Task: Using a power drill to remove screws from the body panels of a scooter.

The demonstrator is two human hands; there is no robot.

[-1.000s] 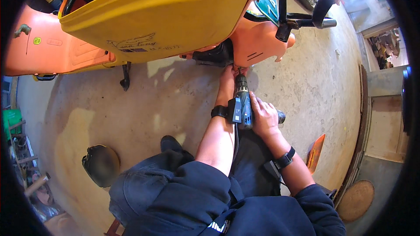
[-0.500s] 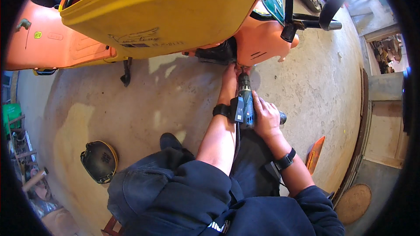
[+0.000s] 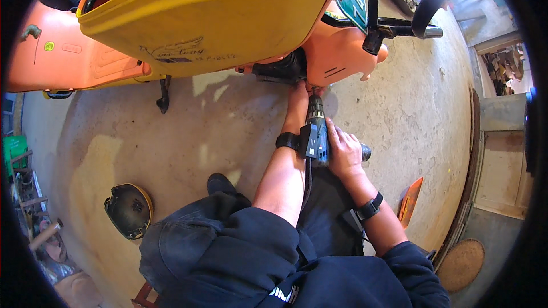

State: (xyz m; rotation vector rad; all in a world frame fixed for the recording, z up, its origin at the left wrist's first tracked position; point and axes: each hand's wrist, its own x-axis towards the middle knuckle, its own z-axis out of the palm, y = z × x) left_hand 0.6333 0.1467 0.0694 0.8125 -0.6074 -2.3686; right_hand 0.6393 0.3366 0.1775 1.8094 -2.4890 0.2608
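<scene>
A blue-grey cordless drill (image 3: 320, 151) points away from me, its chuck (image 3: 315, 105) close to the underside of an orange vehicle body panel (image 3: 337, 51). My right hand (image 3: 345, 151) grips the drill from the right side, fingers lying along its housing. My left hand (image 3: 299, 94) reaches past the drill, its fingers closed around the spot at the drill's tip, below the panel. Whatever those fingers hold is hidden by the drill and too small to make out. A small black box (image 3: 309, 141) is strapped to my left wrist, partly overlapping the drill.
A large yellow side box (image 3: 211, 28) overhangs the orange vehicle above my hands. An upturned helmet (image 3: 130, 211) lies on the concrete floor at left. On the right are an orange plastic piece (image 3: 410, 202), a round woven mat (image 3: 461, 265) and a wall. Clutter lines the left edge.
The drill and both hands have shifted very slightly left in the picture, along with the vehicle's front. My grip looks the same.
</scene>
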